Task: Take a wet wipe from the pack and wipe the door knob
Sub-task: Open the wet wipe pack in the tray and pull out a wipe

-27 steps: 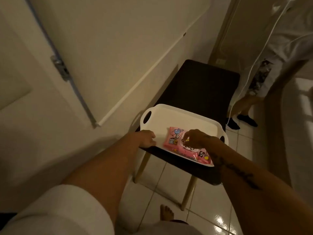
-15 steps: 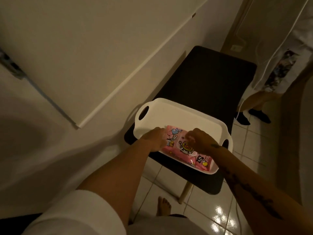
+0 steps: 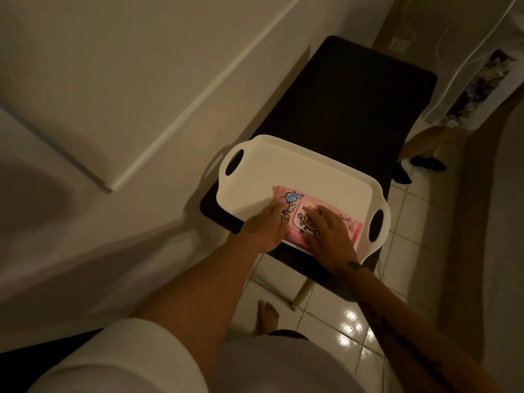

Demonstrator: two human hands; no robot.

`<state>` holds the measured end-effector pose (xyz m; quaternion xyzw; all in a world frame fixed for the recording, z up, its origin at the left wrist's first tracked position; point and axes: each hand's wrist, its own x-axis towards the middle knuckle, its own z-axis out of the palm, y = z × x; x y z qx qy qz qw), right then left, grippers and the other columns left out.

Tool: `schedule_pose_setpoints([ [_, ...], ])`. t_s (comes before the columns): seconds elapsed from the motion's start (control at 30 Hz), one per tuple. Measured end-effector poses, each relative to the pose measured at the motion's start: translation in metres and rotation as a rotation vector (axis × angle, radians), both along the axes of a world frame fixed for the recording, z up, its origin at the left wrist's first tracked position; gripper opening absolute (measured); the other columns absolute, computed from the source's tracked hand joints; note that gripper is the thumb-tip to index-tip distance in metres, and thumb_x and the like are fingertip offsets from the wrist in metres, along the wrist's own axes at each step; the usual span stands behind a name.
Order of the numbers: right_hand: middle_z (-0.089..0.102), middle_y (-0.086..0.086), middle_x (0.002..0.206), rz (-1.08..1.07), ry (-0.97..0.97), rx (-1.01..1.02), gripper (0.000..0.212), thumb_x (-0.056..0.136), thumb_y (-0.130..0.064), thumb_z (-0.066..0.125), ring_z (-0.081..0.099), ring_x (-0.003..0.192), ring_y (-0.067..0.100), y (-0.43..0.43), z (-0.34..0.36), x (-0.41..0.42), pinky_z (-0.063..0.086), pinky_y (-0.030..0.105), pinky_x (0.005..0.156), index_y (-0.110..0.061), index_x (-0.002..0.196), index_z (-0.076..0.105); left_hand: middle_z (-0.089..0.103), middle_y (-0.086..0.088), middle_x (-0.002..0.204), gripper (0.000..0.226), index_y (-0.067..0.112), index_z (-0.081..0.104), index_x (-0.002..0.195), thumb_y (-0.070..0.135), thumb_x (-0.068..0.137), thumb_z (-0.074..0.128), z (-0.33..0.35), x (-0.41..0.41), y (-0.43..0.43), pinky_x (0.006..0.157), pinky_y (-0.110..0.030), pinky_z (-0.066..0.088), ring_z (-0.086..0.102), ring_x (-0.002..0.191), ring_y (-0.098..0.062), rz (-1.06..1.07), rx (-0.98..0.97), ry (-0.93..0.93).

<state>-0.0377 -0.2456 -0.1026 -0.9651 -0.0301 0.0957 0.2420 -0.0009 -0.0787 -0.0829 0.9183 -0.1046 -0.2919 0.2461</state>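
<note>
Centre frame: left hand [image 3: 262,229] pressed flat on pack [image 3: 295,199]; right hand [image 3: 330,234] spread over flap. Pin firmly, peel slowly.

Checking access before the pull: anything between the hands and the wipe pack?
Nothing visible. The left hand and right hand rest directly on the pink wipe pack in the white tray. The flap looks closed.
</note>
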Motion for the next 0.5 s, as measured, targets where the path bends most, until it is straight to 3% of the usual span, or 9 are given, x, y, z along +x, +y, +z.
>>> schedule_pose_setpoints([
  [0.07,0.031,0.011,0.146,0.004,0.000,0.005,0.055,0.088,-0.029,0.058,0.026,0.133,0.031,0.000,-0.001,-0.001,0.020,0.041,0.109,-0.016,0.138,0.038,0.013,0.000,0.154,0.056,0.017,0.014,0.144,0.028,0.095,0.040,-0.004,-0.003,-0.005,0.103,-0.046,0.032,0.035,0.129,-0.030,-0.019,0.068,-0.036],
  [0.13,0.034,0.014,0.144,0.003,-0.025,0.017,0.054,0.088,-0.028,0.058,0.029,0.131,0.033,0.000,-0.003,-0.001,0.021,0.040,0.108,-0.013,0.137,0.040,0.000,-0.002,0.156,0.061,0.015,0.007,0.146,0.031,0.096,0.037,-0.006,-0.001,-0.010,0.111,-0.053,0.017,0.009,0.142,-0.029,-0.049,0.149,-0.077],
  [0.2,0.037,0.016,0.142,0.005,-0.038,0.030,0.055,0.087,-0.033,0.051,0.031,0.130,0.035,-0.001,-0.006,-0.002,0.022,0.042,0.108,-0.011,0.136,0.042,-0.015,-0.004,0.156,0.067,0.014,-0.003,0.147,0.034,0.096,0.037,-0.009,0.001,-0.016,0.112,-0.054,0.009,-0.008,0.143,-0.027,-0.073,0.168,-0.092],
  [0.33,0.039,0.018,0.141,0.028,-0.047,0.013,0.064,0.084,-0.047,0.032,0.033,0.129,0.038,-0.004,-0.014,-0.002,0.029,0.051,0.107,-0.010,0.136,0.041,-0.021,-0.001,0.154,0.071,0.016,-0.012,0.146,0.031,0.097,0.037,-0.019,0.001,-0.019,0.113,-0.054,0.009,-0.013,0.142,-0.022,-0.128,0.164,-0.056],
  [0.5,0.045,0.018,0.137,0.038,-0.052,-0.017,0.063,0.085,-0.047,0.031,0.041,0.123,0.039,-0.005,-0.016,-0.001,0.039,0.053,0.099,-0.009,0.133,0.045,-0.024,0.000,0.153,0.072,0.015,-0.017,0.144,0.036,0.097,0.033,-0.022,-0.004,-0.018,0.112,-0.057,0.002,-0.017,0.141,-0.026,-0.096,0.221,-0.045],
])
